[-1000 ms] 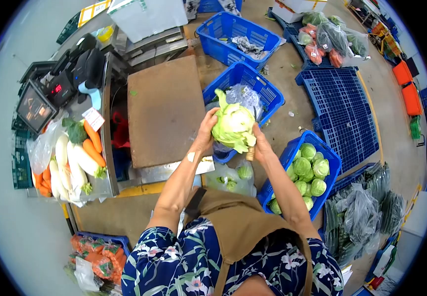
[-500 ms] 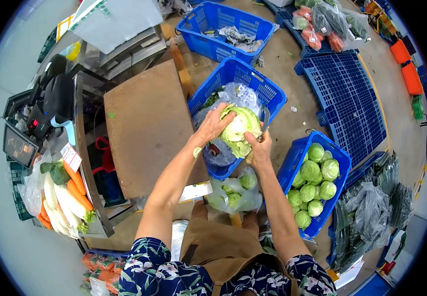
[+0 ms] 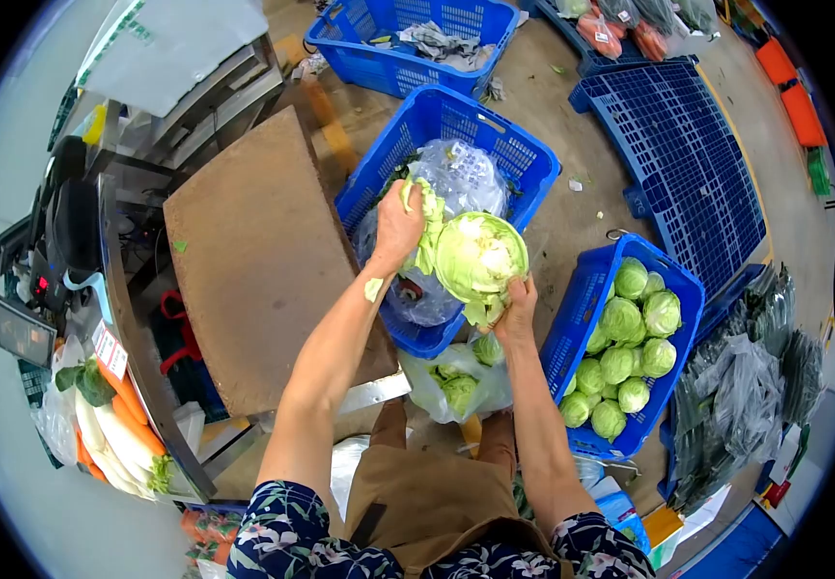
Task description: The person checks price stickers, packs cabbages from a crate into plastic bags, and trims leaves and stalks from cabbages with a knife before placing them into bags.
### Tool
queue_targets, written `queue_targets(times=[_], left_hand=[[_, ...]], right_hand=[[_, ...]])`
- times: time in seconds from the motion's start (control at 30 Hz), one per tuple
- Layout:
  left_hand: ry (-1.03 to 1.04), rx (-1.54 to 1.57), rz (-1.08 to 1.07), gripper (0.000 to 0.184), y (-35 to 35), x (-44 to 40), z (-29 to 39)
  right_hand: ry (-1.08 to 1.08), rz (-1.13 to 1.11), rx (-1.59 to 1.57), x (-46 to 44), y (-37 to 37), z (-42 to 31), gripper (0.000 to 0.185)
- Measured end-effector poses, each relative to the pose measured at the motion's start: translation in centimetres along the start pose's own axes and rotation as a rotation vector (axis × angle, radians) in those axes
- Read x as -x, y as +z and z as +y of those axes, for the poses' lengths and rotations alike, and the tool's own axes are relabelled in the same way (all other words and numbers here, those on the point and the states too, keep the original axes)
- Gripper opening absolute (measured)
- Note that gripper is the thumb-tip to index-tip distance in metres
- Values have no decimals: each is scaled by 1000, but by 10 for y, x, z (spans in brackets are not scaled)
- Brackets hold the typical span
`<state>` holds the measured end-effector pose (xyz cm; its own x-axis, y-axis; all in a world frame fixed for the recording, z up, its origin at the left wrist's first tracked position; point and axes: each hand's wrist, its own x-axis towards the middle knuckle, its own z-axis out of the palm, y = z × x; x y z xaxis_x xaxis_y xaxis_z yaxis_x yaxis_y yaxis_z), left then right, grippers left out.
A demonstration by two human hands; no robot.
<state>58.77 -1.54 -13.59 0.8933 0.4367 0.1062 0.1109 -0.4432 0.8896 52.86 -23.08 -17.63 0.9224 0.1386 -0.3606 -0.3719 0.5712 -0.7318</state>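
My left hand (image 3: pixel 399 230) is closed on loose outer leaves (image 3: pixel 430 227) at the left side of a pale green cabbage (image 3: pixel 480 256). The cabbage rests against my right hand (image 3: pixel 517 309), whose fingers grip its lower right edge. A knife seen earlier in that hand does not show now. Both hands are above a blue crate (image 3: pixel 524 154) that holds clear plastic bags (image 3: pixel 466 179). Below it lies a clear bag with cabbages (image 3: pixel 458 386).
At the right stands a blue crate full of cabbages (image 3: pixel 622 357), with a blue pallet (image 3: pixel 678 145) behind it. A brown board (image 3: pixel 253 270) is on the left, beside white radishes (image 3: pixel 109 439) and carrots (image 3: pixel 136 425). Bagged dark green vegetables (image 3: pixel 746 386) lie at far right.
My left hand has moved left off the cabbage with leaves pulled away from it. The view has shifted, and the board and left counter now sit farther left.
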Motion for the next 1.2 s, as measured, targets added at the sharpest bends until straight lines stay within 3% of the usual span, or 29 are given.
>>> queue_targets(times=[0.1, 0.17, 0.2, 0.23, 0.3, 0.33, 0.37, 0.4, 0.47, 0.5, 0.53, 0.57, 0.63, 0.67, 0.7, 0.77, 0.87, 0.97, 1.2], left_hand=[[-179, 232, 80, 26, 17, -1, -15], [-790, 907, 219, 30, 21, -6, -10], [-845, 1132, 264, 33, 24, -16, -54], [-816, 1091, 303, 33, 27, -18, -55], [-857, 793, 144, 35, 37, -22, -51], [-613, 419, 20, 49, 42, -30, -74], [-569, 214, -191, 61, 49, -32, -97], [-338, -163, -136, 58, 51, -30, -105], [7, -449, -85, 54, 55, -28, -122], [111, -366, -90, 52, 43, -32, -80], [-47, -43, -246, 47, 38, -28, -44], [-48, 110, -408, 46, 31, -15, 1], [136, -5, -665, 49, 38, 5, 19], [191, -8, -684, 48, 44, 17, 28], [421, -51, -558, 43, 53, 29, 16], [436, 68, -449, 41, 60, 42, 9], [392, -40, -368, 38, 59, 51, 17], [623, -141, -288, 32, 52, 47, 45], [685, -43, -104, 20, 55, 67, 27]], right_hand=[[-53, 4, 5, -4, -6, 1, 72], [-58, 32, 0, -7, -6, 0, 72], [-40, 64, -20, -7, -4, -2, 71], [-24, 96, -39, -7, -6, -2, 71], [-29, 82, -28, -10, -17, 1, 70], [-28, 79, -24, -10, -21, 2, 69], [-37, 69, -31, -9, -25, 3, 69], [-44, 59, -36, -8, -27, 4, 69], [-42, 64, -32, -6, -33, 6, 69], [-35, 77, -25, -7, -36, 8, 70], [-30, 89, -20, -8, -38, 10, 70], [-30, 88, -30, -11, -40, 11, 70], [-27, 88, -46, -12, -43, 14, 71], [-30, 87, -47, -13, -43, 14, 71], [-33, 85, -46, -13, -43, 14, 70], [-17, 84, -81, -14, -42, 16, 70], [20, 103, -176, -9, -41, 24, 65], [10, 118, -192, -3, -38, 21, 58], [65, 81, -284, 3, -37, 34, 58]])
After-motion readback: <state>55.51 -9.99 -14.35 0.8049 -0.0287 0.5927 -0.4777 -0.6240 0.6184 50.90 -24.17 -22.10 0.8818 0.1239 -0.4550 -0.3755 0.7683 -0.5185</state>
